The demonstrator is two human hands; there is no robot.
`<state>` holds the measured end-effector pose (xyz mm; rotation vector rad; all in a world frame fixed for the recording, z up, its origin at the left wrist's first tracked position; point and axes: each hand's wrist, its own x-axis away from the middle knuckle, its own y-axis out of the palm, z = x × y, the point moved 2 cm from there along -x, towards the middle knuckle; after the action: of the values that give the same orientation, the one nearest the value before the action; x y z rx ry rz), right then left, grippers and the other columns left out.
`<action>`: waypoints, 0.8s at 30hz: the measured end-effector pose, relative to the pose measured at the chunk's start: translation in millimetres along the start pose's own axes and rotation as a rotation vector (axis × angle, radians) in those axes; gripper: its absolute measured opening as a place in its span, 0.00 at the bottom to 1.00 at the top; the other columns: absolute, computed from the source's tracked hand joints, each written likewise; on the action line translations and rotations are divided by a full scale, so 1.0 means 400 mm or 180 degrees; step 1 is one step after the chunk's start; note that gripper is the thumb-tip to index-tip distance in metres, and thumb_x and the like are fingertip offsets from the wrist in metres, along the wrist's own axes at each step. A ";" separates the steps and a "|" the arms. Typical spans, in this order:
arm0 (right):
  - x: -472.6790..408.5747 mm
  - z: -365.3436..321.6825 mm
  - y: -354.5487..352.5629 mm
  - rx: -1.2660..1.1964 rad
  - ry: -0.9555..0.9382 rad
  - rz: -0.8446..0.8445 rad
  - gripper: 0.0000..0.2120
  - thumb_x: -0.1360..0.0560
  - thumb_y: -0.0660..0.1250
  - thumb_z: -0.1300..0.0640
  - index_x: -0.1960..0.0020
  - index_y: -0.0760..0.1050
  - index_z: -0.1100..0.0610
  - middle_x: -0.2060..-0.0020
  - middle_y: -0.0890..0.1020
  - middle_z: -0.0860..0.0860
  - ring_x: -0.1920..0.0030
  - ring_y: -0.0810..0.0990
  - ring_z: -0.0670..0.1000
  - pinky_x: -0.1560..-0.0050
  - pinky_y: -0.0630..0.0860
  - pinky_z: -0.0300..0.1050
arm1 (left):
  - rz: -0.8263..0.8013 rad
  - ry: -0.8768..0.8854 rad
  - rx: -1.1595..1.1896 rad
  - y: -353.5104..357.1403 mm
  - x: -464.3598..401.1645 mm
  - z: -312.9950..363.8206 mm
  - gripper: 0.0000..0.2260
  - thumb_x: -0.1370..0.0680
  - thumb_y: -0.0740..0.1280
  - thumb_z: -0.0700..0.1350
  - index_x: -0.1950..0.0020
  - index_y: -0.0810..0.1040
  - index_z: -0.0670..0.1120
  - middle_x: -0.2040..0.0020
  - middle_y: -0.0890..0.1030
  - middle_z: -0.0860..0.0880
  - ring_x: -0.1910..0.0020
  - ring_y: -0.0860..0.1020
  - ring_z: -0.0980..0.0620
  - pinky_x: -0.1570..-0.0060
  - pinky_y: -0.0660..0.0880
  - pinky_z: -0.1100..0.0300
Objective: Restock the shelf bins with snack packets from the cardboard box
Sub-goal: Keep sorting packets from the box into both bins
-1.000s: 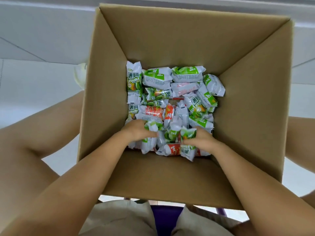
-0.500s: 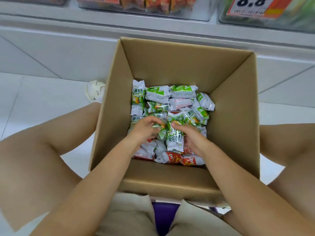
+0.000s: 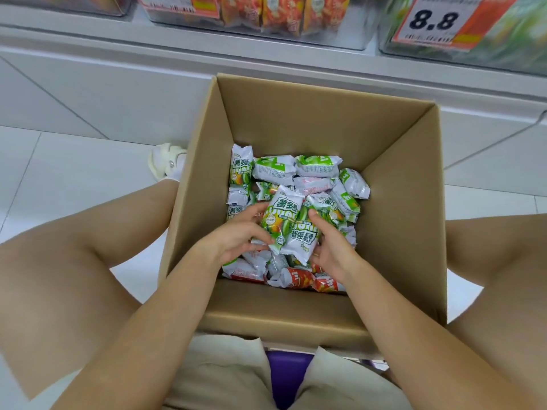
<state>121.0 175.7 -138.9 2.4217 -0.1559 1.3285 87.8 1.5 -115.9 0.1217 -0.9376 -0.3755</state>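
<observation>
An open cardboard box [image 3: 408, 220] stands on the floor between my knees, its bottom covered with several green-and-white and red snack packets [image 3: 316, 167]. Both my hands are inside it. My left hand [image 3: 236, 235] and my right hand [image 3: 331, 244] hold a small bunch of green packets [image 3: 288, 223] between them, raised a little above the pile. My left thumb lies across the front of the foremost packet. Clear shelf bins [image 3: 349, 28] run along the top edge, one holding orange-red packets [image 3: 281, 13].
A price tag reading 8.8 [image 3: 435, 20] hangs on the right-hand bin, which holds green packets [image 3: 509, 34]. The white shelf base [image 3: 118, 93] stands behind the box. My bare knees flank the box, and a pale shoe [image 3: 165, 161] shows at its left.
My hands came together at the middle of the box, gathered green packets and lifted them. The view tilted up, bringing the shelf bins into sight.
</observation>
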 end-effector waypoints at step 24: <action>0.008 -0.078 -0.002 0.0632 -0.1148 0.0945 0.40 0.33 0.78 0.53 0.27 0.62 0.51 0.29 0.64 0.52 0.33 0.71 0.53 0.39 0.75 0.50 | 0.0120 0.0301 0.0772 -0.047 -0.012 0.013 0.20 0.30 0.74 0.48 0.40 0.80 0.43 0.39 0.80 0.43 0.41 0.79 0.48 0.36 0.72 0.51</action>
<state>98.3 188.2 -121.2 2.8809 -0.5186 1.0448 76.2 -13.8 -121.4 0.3402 -0.8880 -0.2181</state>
